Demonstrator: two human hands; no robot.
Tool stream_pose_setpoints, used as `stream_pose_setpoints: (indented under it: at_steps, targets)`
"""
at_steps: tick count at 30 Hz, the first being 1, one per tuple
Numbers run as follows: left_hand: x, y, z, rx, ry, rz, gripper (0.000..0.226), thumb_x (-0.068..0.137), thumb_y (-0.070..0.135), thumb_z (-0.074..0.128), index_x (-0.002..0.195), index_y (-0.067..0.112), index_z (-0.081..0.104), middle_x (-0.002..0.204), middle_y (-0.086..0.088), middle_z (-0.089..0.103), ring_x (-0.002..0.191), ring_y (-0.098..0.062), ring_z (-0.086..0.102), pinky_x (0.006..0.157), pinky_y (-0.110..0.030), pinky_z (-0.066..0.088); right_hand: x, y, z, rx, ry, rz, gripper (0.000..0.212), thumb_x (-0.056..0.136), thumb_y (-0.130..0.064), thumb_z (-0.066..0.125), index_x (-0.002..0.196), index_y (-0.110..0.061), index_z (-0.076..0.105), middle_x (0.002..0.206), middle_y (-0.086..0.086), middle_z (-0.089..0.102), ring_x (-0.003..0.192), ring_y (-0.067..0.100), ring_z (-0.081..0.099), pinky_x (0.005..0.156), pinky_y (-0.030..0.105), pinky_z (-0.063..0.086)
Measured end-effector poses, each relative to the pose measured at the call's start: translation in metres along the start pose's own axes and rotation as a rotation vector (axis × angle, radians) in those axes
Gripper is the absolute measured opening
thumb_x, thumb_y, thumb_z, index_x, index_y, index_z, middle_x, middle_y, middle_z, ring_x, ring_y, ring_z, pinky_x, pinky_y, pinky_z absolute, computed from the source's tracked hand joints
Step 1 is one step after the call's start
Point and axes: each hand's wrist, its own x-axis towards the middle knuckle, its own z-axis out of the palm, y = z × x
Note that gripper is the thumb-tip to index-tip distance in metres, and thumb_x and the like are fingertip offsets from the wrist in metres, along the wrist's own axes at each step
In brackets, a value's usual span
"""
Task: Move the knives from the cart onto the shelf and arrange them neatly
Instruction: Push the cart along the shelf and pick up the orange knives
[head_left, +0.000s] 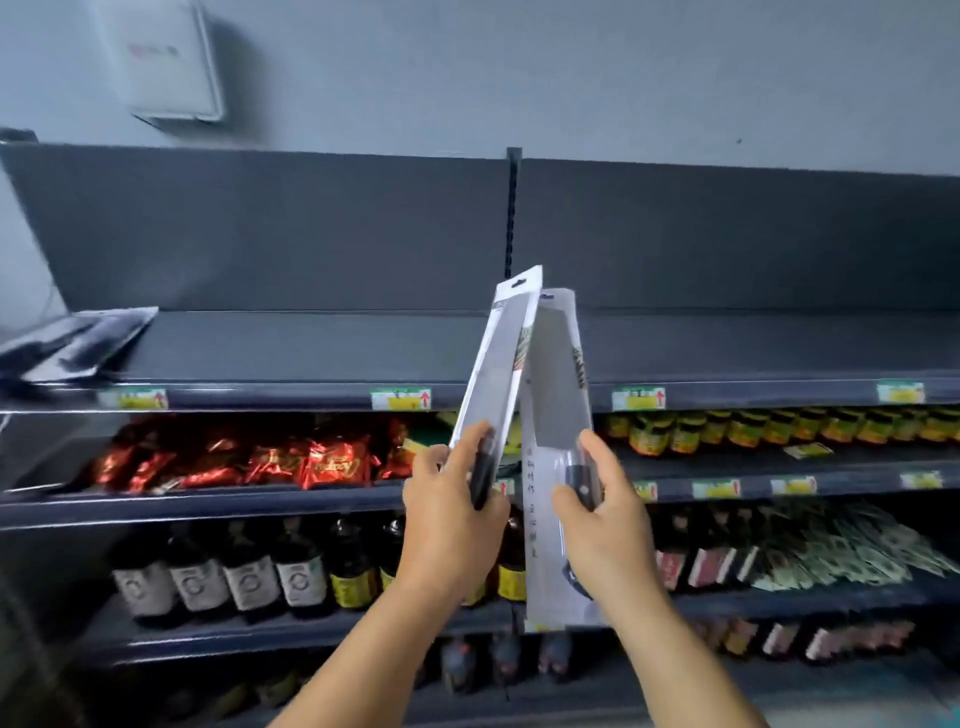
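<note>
From the head view, your left hand (452, 512) grasps the dark handle of a cleaver in a clear plastic pack (496, 371), tilted right. Your right hand (605, 525) grasps the handle of a second, wider packaged cleaver (558, 415), nearly upright. The two packs cross near their tops, in front of the dark grey top shelf (311, 345). More dark knife packs (72, 343) lie flat at that shelf's left end.
</note>
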Motion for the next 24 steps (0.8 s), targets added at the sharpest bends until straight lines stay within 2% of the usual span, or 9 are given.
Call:
stream_pose_setpoints:
  at_steps: [5,8,13,16,18,19,20,23,24]
  targets:
    - [0.038,-0.060,-0.075,0.012,0.084,-0.046,0.064,0.087,0.019,0.059,0.139,0.044,0.033,0.120,0.010,0.033,0.116,-0.016,0.038,0.101,-0.028,0.036,0.016,-0.028,0.106,0.051,-0.116,-0.032,0.059,0.091,-0.015,0.056,0.142,-0.038,0.036,0.141,-0.017,0.042,0.115,-0.004,0.042,0.093,0.020,0.035]
    - [0.064,-0.093,-0.119,0.043,0.111,-0.084,0.063,0.087,0.021,0.059,0.139,0.045,0.033,0.124,0.007,0.035,0.116,-0.017,0.040,0.102,-0.029,0.037,0.027,-0.046,0.166,0.078,-0.156,-0.031,0.059,0.091,-0.015,0.056,0.142,-0.037,0.036,0.141,-0.019,0.042,0.116,-0.004,0.042,0.091,0.020,0.035]
    - [0.105,-0.145,-0.192,0.124,0.151,-0.174,0.066,0.083,0.018,0.055,0.138,0.048,0.034,0.124,0.004,0.037,0.113,-0.021,0.041,0.101,-0.035,0.041,0.048,-0.077,0.256,0.057,-0.195,-0.062,0.058,0.091,-0.015,0.057,0.141,-0.036,0.037,0.137,-0.017,0.045,0.105,-0.004,0.045,0.086,0.018,0.036]
    - [0.127,-0.173,-0.231,0.179,0.171,-0.240,0.063,0.082,0.019,0.053,0.135,0.049,0.036,0.120,0.001,0.039,0.112,-0.025,0.042,0.101,-0.038,0.041,0.063,-0.093,0.304,0.016,-0.223,-0.084,0.057,0.090,-0.015,0.058,0.140,-0.034,0.038,0.128,-0.015,0.047,0.080,-0.010,0.052,0.060,0.003,0.038]
    - [0.141,-0.190,-0.252,0.226,0.174,-0.279,0.061,0.083,0.021,0.053,0.135,0.050,0.036,0.120,-0.002,0.040,0.112,-0.028,0.042,0.100,-0.039,0.040,0.074,-0.102,0.333,-0.015,-0.230,-0.072,0.053,0.090,-0.016,0.058,0.138,-0.032,0.041,0.124,-0.006,0.046,0.076,-0.006,0.050,0.043,0.003,0.038]
    - [0.148,-0.197,-0.261,0.249,0.176,-0.297,0.059,0.084,0.022,0.053,0.134,0.050,0.036,0.121,-0.003,0.040,0.112,-0.029,0.042,0.100,-0.040,0.040,0.079,-0.107,0.347,-0.023,-0.232,-0.069,0.052,0.090,-0.016,0.058,0.137,-0.030,0.043,0.123,-0.002,0.045,0.076,-0.002,0.049,0.042,0.005,0.039]
    - [0.155,-0.205,-0.268,0.273,0.181,-0.317,0.057,0.085,0.023,0.053,0.133,0.049,0.036,0.122,-0.003,0.039,0.112,-0.029,0.041,0.098,-0.039,0.041,0.085,-0.111,0.359,-0.039,-0.232,-0.073,0.051,0.089,-0.017,0.059,0.137,-0.027,0.044,0.124,0.001,0.043,0.075,0.002,0.050,0.047,0.006,0.042]
    - [0.176,-0.221,-0.286,0.356,0.210,-0.360,0.054,0.086,0.024,0.052,0.133,0.045,0.035,0.129,-0.003,0.033,0.112,-0.031,0.037,0.093,-0.040,0.039,0.101,-0.122,0.392,-0.108,-0.247,-0.073,0.049,0.086,-0.016,0.061,0.133,-0.021,0.049,0.130,0.004,0.037,0.084,0.012,0.052,0.083,0.028,0.050]
    - [0.183,-0.225,-0.291,0.391,0.216,-0.370,0.053,0.086,0.023,0.051,0.132,0.043,0.035,0.132,-0.003,0.031,0.112,-0.032,0.035,0.093,-0.041,0.038,0.106,-0.125,0.403,-0.113,-0.267,-0.067,0.047,0.085,-0.014,0.060,0.131,-0.020,0.051,0.129,0.003,0.035,0.085,0.015,0.053,0.083,0.030,0.051]
